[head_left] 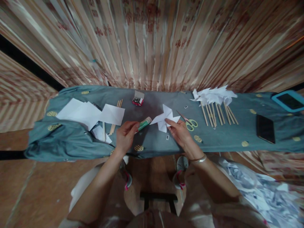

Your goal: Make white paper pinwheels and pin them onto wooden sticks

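My left hand is closed around a green glue stick, whose pale end points toward the paper. Between the thumb and fingers of my right hand is a white paper pinwheel, its blades spread out; the thumb presses near its middle. The end of the glue stick is close to the pinwheel's left blade; whether they touch I cannot tell. Just right of the pinwheel lie scissors with light green handles. Beyond my hands stands a small open box of pins.
White paper sheets and wooden sticks lie at the left. Several finished pinwheels on sticks are grouped at the right, near a dark phone and a blue-framed device. Paper scraps fill the lower right.
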A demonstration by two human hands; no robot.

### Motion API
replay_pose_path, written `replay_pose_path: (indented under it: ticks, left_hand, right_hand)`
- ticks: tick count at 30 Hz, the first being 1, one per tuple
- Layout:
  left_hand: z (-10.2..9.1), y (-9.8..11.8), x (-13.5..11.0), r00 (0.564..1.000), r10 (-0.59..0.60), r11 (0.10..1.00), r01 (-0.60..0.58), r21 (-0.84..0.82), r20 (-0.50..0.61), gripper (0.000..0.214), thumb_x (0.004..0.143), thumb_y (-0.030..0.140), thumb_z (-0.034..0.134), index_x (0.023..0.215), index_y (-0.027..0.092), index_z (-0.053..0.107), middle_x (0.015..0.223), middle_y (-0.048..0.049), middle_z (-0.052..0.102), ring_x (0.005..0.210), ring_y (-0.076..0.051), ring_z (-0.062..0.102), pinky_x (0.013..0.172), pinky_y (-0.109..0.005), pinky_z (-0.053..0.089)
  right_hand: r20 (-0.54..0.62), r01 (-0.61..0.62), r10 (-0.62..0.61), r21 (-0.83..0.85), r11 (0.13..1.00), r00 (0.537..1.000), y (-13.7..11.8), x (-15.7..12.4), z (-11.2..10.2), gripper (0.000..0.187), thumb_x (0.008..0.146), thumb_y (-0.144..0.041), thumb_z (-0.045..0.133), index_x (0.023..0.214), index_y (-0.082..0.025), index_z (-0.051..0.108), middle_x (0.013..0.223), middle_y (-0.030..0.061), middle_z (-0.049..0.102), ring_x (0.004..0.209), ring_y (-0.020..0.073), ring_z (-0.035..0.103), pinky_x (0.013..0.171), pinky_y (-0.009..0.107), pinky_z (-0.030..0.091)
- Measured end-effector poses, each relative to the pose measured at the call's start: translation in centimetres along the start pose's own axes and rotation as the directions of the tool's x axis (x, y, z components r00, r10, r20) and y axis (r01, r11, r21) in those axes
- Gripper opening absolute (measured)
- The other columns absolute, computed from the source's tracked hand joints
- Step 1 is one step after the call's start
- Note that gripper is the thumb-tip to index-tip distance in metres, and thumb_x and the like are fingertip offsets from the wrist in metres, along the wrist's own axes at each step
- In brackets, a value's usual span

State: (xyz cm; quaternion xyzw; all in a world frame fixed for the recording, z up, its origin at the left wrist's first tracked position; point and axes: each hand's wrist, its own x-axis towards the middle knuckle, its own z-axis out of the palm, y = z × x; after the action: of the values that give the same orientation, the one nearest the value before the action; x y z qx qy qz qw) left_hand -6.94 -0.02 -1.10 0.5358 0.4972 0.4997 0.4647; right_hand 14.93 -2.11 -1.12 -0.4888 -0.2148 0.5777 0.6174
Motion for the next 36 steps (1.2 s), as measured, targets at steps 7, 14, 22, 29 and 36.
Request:
replay_pose_path:
  ticks: [7, 14, 22, 29, 36]
  left_hand:
    - [-7.6, -1.6, 1.4, 0.985, 0.165, 0.680, -0.155, 0.717, 0.056, 0.020, 0.079, 0.035, 0.059, 0.083, 0.021, 0.073, 0.084, -0.0069, 0.069, 0.073, -0.022, 0.061, 0.071, -0.031, 0.043]
    - [-8.8, -2.3, 1.1, 0.991, 0.082, 0.361, -0.125, 0.924, 0.102, 0.029, 0.084, 0.033, 0.051, 0.097, 0.017, 0.073, 0.091, -0.0105, 0.071, 0.078, -0.025, 0.065, 0.067, -0.031, 0.044]
    - [-8.1, -1.8, 1.1, 0.993, 0.049, 0.253, -0.120, 0.960, 0.111, 0.031, 0.088, 0.029, 0.049, 0.105, 0.018, 0.072, 0.103, -0.0101, 0.075, 0.087, -0.026, 0.070, 0.072, -0.031, 0.048]
    - [-7.6, -1.4, 1.2, 0.999, -0.031, 0.287, -0.031, 0.958, 0.042, 0.030, 0.085, 0.027, 0.052, 0.107, 0.019, 0.071, 0.103, -0.0088, 0.076, 0.091, -0.026, 0.071, 0.076, -0.031, 0.048]
    - [-7.3, -1.3, 1.4, 0.997, -0.051, 0.564, 0.073, 0.822, -0.054, 0.023, 0.073, 0.028, 0.060, 0.091, 0.020, 0.071, 0.079, -0.0041, 0.074, 0.073, -0.023, 0.069, 0.068, -0.029, 0.047]
  right_hand:
    - [0.001, 0.015, -0.015, -0.005, 1.000, 1.000, -0.3, -0.3, -0.4, 0.026, 0.055, -0.026, 0.089, 0.075, -0.021, 0.074, 0.072, 0.0016, 0.076, 0.075, 0.0200, 0.072, 0.073, 0.033, 0.058]
    - [0.022, 0.017, -0.017, 0.012, 1.000, 1.000, -0.3, -0.1, -0.1, 0.030, 0.050, -0.028, 0.092, 0.072, -0.020, 0.074, 0.069, 0.0004, 0.076, 0.070, 0.0171, 0.072, 0.071, 0.028, 0.057]
    - [0.016, 0.006, -0.006, 0.020, 1.000, 1.000, -0.3, -0.1, 0.1, 0.025, 0.052, -0.024, 0.090, 0.071, -0.020, 0.074, 0.071, 0.0015, 0.077, 0.072, 0.0175, 0.072, 0.072, 0.029, 0.058]
    - [0.059, 0.019, -0.018, -0.008, 1.000, 0.998, -0.2, -0.1, -0.1, 0.027, 0.055, -0.027, 0.090, 0.075, -0.020, 0.073, 0.070, -0.0003, 0.076, 0.069, 0.0156, 0.072, 0.073, 0.028, 0.058]
    - [0.067, 0.012, -0.012, 0.004, 1.000, 0.998, -0.3, -0.2, 0.0, 0.029, 0.054, -0.028, 0.091, 0.076, -0.020, 0.074, 0.071, 0.0003, 0.076, 0.069, 0.0163, 0.072, 0.073, 0.029, 0.058]
